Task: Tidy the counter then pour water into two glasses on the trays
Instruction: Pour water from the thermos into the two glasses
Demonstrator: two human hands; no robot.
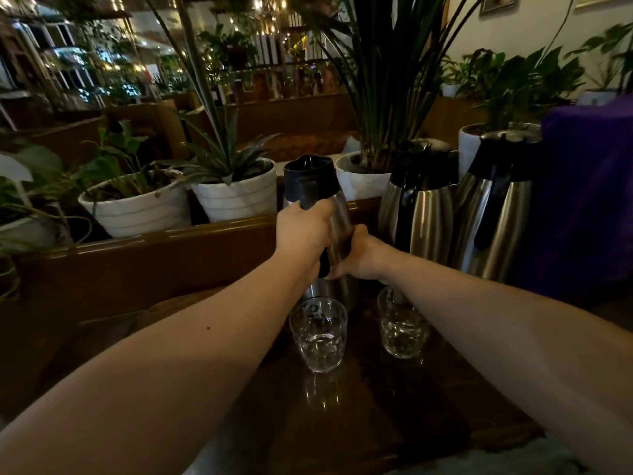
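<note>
The dark counter (394,423) bears both glasses; the steel flask (337,231) stands upright just behind them, its base apparently on the counter; the left hand (303,231) is clenched round the black handle to carry the weight; the right hand (359,257) cups the body, steadying it; the left glass (318,334) and right glass (402,323) each hold water, suggesting pouring is largely done.

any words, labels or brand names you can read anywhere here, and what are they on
No text can be read.
Left glass: dark printed marks near the rim, too blurred to read.
Right glass: a faint mark near the rim, too blurred to read.
Steel flask held by the left hand and right hand: no label shows.
Two other steel flasks: no label shows.
</note>
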